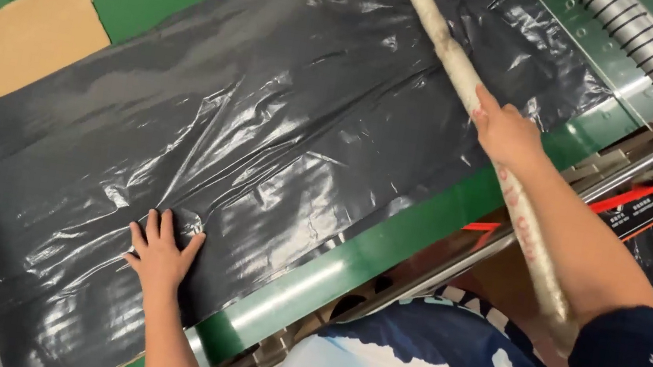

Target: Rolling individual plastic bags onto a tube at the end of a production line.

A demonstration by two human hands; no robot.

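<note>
Left hand (161,253) is laid flat, fingers spread, on the wrinkled black plastic sheet (264,139) that is stretched over the green machine table (388,237). Right hand (507,134) is closed round a long, worn beige cardboard tube (452,55) held slanting above the sheet; its fingertips are hidden behind the tube. The tube's upper end is cut off by the top edge, and its lower end is blurred near the person's sleeve.

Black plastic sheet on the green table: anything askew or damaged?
No tear shows. The black plastic sheet is wrinkled and creased around the left hand pressing it flat. The right hand grips a long worn stick laid across the sheet's far end.
</note>
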